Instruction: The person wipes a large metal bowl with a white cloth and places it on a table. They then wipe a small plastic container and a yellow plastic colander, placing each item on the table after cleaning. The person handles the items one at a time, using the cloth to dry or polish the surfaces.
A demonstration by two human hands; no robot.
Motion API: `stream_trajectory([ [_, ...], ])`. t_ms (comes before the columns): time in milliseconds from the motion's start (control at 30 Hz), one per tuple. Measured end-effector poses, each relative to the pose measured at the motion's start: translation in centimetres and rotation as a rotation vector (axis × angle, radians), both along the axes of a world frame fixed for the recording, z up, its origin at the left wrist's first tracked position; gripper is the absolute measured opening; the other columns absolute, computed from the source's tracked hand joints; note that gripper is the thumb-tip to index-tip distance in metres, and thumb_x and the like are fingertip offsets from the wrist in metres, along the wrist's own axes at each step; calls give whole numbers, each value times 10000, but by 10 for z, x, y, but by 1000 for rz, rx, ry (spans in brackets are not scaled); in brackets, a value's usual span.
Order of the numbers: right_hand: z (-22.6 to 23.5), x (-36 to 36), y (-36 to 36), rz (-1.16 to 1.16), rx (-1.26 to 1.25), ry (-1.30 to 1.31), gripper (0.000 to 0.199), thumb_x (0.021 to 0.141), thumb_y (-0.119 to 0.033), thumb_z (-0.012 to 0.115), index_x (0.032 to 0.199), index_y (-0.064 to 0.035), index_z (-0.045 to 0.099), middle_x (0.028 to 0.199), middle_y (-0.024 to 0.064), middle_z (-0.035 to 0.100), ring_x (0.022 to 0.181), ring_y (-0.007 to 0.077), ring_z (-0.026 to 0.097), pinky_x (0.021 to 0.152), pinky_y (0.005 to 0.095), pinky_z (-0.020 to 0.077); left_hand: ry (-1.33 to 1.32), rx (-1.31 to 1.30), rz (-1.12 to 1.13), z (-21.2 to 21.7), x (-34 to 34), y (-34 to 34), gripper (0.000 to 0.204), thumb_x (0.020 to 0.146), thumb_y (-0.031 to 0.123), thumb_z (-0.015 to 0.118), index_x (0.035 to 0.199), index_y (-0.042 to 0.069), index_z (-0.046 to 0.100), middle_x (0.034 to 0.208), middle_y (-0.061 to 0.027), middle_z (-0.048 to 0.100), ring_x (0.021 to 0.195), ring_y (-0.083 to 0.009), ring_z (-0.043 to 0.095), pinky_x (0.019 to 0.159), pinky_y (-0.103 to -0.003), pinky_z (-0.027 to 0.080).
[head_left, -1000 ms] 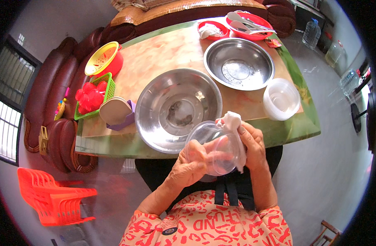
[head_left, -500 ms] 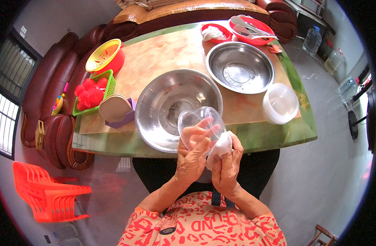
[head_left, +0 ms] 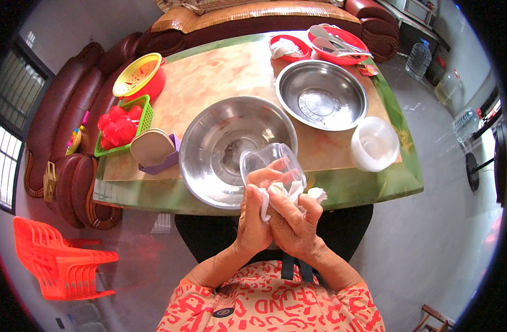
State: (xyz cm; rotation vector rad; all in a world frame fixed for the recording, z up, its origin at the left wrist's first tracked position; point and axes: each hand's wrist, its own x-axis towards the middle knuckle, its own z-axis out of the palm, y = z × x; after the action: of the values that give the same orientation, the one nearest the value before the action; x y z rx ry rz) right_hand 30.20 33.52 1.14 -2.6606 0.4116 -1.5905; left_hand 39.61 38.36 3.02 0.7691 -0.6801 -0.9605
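Clear plastic bowl (head_left: 269, 157) sits tilted in the person's left hand (head_left: 255, 224), fingers curled round it, at the near rim of a large steel basin (head_left: 206, 146). The right hand (head_left: 295, 226) is closed on a white cloth (head_left: 317, 194) — bunched against the bowl — while stacked translucent tubs (head_left: 370, 149) stand on the table (head_left: 209, 72) to the right.

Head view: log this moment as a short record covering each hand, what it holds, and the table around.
Left hand: holding clear plastic bowl
Right hand: holding bunched white cloth at the bowl
Beyond hands: large steel basin
Farther right: second steel basin, translucent container
Table's left side: green basket holding red items
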Motion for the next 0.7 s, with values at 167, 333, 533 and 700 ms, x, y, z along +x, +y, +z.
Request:
stream_trajectory([
  [167,-18,-7,-1,61,-6,-47,335,647,-43,721,979,-91,714,1229,3,564,1002,206,459,814,292,434,243,-90,-35,8,7,0,386,974,417,437,1218,118,433,1393,-170,340,1271,-342,396,992,-491,413],
  [333,-26,-24,-23,25,87,83,324,674,-19,703,997,-41,676,1122,110,599,1012,267,533,826,383,467,288,-155,-51,12,20,-2,273,962,269,510,1194,131,467,1395,-173,358,1256,-365,426,978,-498,451],
  [533,-46,-40,-83,-353,205,337,373,793,-86,645,1161,-47,598,1232,118,557,1134,322,486,901,427,375,283,-109,-29,-3,33,-6,212,960,236,508,1137,120,507,1364,-187,407,1213,-379,475,927,-489,497],
  [700,-8,-35,-71,-376,269,394,570,809,-272,681,1313,-81,492,1404,126,431,1307,300,376,1006,436,293,208,-53,18,-13,39,-6,182,965,201,499,1094,74,516,1302,-175,452,1188,-344,503,913,-456,498],
])
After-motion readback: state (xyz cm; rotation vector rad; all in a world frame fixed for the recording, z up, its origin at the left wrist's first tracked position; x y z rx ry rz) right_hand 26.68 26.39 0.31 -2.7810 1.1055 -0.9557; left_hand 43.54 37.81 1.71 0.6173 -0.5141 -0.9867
